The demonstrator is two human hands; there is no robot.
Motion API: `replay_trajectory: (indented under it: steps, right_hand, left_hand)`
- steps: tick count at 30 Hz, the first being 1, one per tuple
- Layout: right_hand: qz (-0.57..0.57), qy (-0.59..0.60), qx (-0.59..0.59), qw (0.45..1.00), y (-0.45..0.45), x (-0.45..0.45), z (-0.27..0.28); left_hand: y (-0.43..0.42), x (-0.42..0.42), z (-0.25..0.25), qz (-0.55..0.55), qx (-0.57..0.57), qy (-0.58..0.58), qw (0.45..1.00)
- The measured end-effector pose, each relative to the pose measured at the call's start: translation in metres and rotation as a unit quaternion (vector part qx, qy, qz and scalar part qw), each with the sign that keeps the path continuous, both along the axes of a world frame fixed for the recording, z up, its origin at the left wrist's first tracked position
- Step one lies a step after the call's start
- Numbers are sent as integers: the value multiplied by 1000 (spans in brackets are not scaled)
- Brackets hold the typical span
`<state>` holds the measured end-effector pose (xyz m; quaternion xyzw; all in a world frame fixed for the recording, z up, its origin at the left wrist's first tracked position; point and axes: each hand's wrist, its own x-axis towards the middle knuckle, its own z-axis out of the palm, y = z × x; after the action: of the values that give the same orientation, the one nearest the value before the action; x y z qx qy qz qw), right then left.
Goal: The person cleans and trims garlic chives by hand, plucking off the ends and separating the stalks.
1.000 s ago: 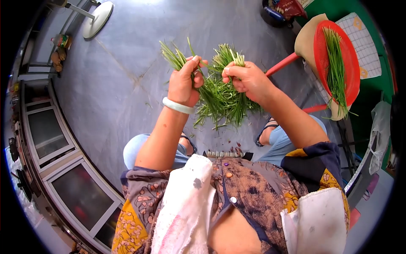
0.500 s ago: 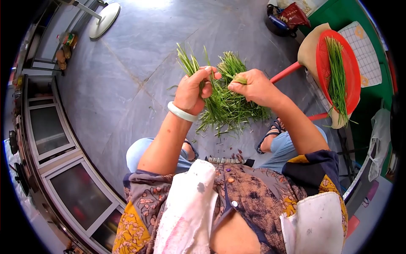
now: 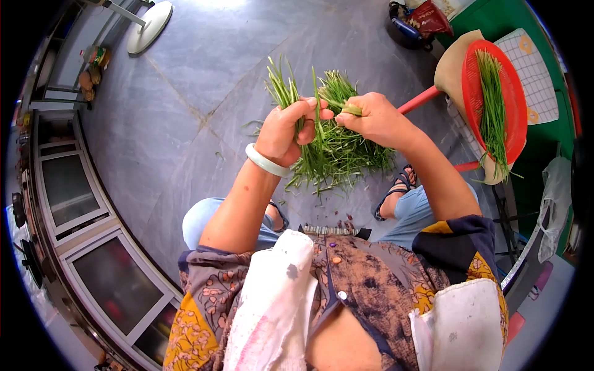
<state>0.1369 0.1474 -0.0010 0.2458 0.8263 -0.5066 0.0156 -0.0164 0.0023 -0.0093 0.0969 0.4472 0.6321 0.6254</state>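
Note:
My left hand [image 3: 286,131], with a pale bangle at the wrist, is closed around a bunch of green chives [image 3: 283,89]. Their tips stick up past the thumb, and the rest hangs below the palm. One stalk stands apart by the fingertips. Close by, my right hand [image 3: 378,120] is closed in a pinch on a small wad of pale chive trimmings [image 3: 352,110]. Both hands are over a loose pile of chives [image 3: 356,151] on the grey floor. The right hand hides part of that pile.
At the right, a red basket [image 3: 518,123] holds long chives [image 3: 490,105]. A green table [image 3: 495,21] stands behind it. Glass-fronted cabinets [image 3: 117,281] line the left side. A round white stand base [image 3: 150,28] is at the far left. My sandalled foot [image 3: 396,193] is beside the pile.
My left hand has shifted slightly right with its bunch, and my right hand slightly up. The gap between the hands is narrower. Both grips look the same.

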Motion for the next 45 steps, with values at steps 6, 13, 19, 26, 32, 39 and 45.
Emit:
replay_trajectory:
  steps: [6,13,19,26,32,39,45]
  right_hand:
    - [-77,76,-140,984,-1,-4,9]
    - [-156,133,-385,900,-10,-13,17]
    - [-204,171,-416,870,-17,-17,15]
    - [-215,170,-423,864,-10,-11,4]
    - [-227,162,-410,868,-10,-11,3]
    - [-238,207,-414,854,3,-10,1]
    - [-163,172,-379,895,14,-5,22]
  left_hand:
    - [-1,0,-3,-12,4,-22,1000]
    - [2,8,0,-55,9,-9,998]
    - [3,11,0,-58,-2,-4,998]
    - [2,10,1,-37,-16,-5,999]
    - [1,10,-4,-67,-8,11,998]
    - [1,10,-2,-68,-13,-27,997]
    - [1,9,-2,-73,4,-51,996]
